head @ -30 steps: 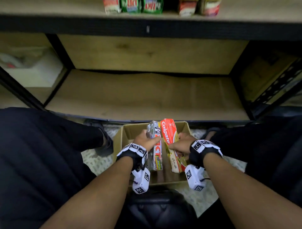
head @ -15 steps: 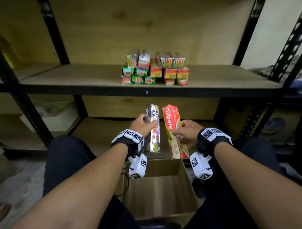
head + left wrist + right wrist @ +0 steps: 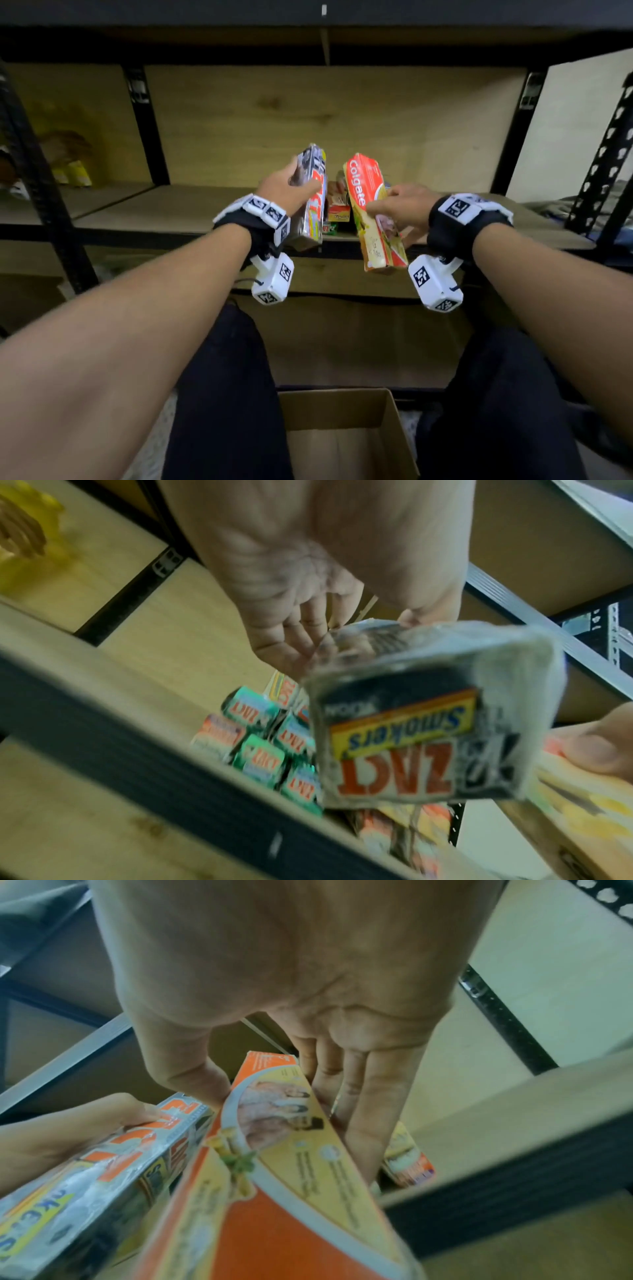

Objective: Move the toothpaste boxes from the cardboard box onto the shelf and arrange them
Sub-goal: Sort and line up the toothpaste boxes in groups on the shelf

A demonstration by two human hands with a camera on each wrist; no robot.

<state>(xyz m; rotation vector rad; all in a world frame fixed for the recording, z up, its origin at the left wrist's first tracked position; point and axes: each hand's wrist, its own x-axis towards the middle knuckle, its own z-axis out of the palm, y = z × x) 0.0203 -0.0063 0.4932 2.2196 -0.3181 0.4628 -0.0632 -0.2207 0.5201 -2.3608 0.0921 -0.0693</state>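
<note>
The left hand (image 3: pixel 284 186) grips a silver toothpaste box (image 3: pixel 311 195); the right hand (image 3: pixel 399 209) pinches a red one (image 3: pixel 371 212), both held above the shelf (image 3: pixel 171 209). Each should be set squarely beside the stacked boxes (image 3: pixel 270 739) without toppling them.

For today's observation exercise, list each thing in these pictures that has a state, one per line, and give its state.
Left hand: grips the Zact box.
Right hand: grips the Colgate box.
Zact box: held in the air, tilted, in front of the shelf.
Colgate box: held in the air, tilted, beside the Zact box.
Stack: already on the shelf.
Carton: open on the floor; visible part empty.
Shelf: holds the stack.
</note>
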